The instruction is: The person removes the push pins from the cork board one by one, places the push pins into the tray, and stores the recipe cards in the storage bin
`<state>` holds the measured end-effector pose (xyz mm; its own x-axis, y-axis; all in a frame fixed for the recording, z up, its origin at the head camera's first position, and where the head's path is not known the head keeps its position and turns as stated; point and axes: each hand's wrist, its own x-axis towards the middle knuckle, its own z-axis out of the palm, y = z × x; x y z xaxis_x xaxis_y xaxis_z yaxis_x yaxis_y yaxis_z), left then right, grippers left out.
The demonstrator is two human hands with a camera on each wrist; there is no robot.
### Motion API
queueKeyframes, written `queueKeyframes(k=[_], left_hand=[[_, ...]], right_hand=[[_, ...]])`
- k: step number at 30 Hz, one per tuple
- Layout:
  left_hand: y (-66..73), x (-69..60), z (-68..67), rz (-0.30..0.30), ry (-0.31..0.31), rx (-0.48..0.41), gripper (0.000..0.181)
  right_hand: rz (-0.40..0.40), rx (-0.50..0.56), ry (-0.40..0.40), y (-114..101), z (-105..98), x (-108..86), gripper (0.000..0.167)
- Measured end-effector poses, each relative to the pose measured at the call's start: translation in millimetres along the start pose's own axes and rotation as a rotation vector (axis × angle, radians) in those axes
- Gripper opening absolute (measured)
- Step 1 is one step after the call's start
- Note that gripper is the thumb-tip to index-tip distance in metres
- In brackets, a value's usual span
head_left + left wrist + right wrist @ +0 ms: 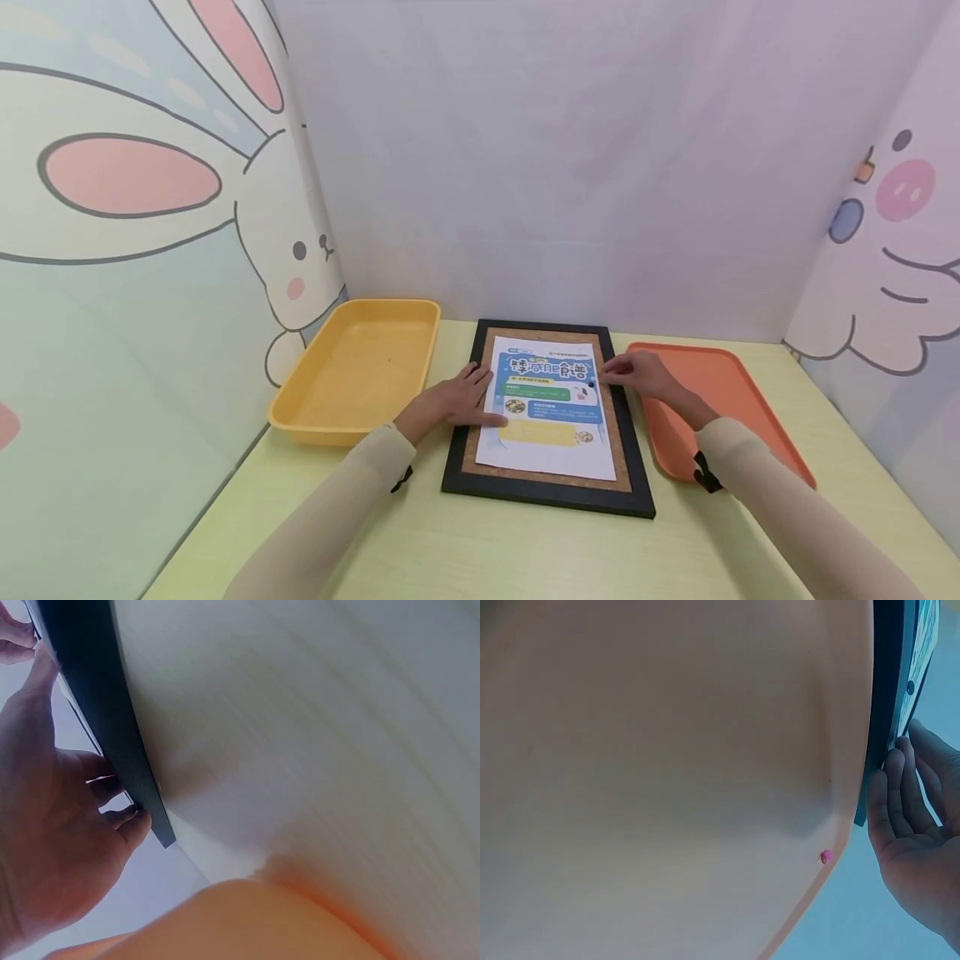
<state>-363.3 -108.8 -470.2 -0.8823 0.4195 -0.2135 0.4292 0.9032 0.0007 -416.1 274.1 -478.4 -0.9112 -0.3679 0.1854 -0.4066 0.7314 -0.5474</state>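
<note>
A printed paper poster lies on a cork board with a black frame in the head view. My left hand rests with spread fingers on the board's left side, thumb and fingertips on the poster. At the poster's right edge is my right hand, its fingertips touching the board beside the paper. Just left of those fingertips sits a dark round pushpin on the poster. The right wrist view shows the same pushpin beyond the right hand's thumb, and rather straight fingers. Nothing is visibly held in either hand.
A deep yellow tray stands left of the board. An orange tray lies to the right, under my right forearm; a small pink pushpin is inside it near the rim. Behind is a pale cloth wall.
</note>
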Motion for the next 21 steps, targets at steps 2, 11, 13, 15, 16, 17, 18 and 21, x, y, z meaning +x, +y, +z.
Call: queueKeyframes(k=[2, 11, 13, 15, 16, 17, 18, 21], left_hand=[[0.2, 0.2, 0.0, 0.002, 0.000, 0.005, 0.115], [0.0, 1.3, 1.6, 0.010, 0.002, 0.009, 0.115], [0.1, 1.2, 1.8, 0.012, 0.003, 0.009, 0.115], [0.1, 1.2, 1.8, 0.012, 0.006, 0.004, 0.115], [0.0, 1.1, 1.8, 0.011, 0.004, 0.003, 0.115], [-0.3, 1.3, 1.8, 0.010, 0.002, 0.004, 0.114], [-0.4, 1.5, 1.9, 0.009, 0.002, 0.002, 0.114], [-0.6, 2.0, 1.9, 0.008, 0.002, -0.002, 0.114]], right_hand=[[-0.009, -0.004, -0.002, -0.5, 0.8, -0.3, 0.021], [0.025, -0.010, -0.018, -5.6, 2.9, -3.7, 0.023], [0.026, -0.007, -0.016, -5.3, 4.9, -3.3, 0.023], [0.030, -0.005, -0.010, -5.4, 7.1, -2.9, 0.023], [0.025, -0.005, -0.008, -6.0, 8.0, -2.8, 0.023], [0.018, -0.005, -0.007, -6.4, 8.8, -2.7, 0.024], [0.012, -0.003, -0.006, -7.1, 9.6, -2.6, 0.024], [0.004, -0.007, -0.005, -8.8, 11.5, -2.8, 0.022]])
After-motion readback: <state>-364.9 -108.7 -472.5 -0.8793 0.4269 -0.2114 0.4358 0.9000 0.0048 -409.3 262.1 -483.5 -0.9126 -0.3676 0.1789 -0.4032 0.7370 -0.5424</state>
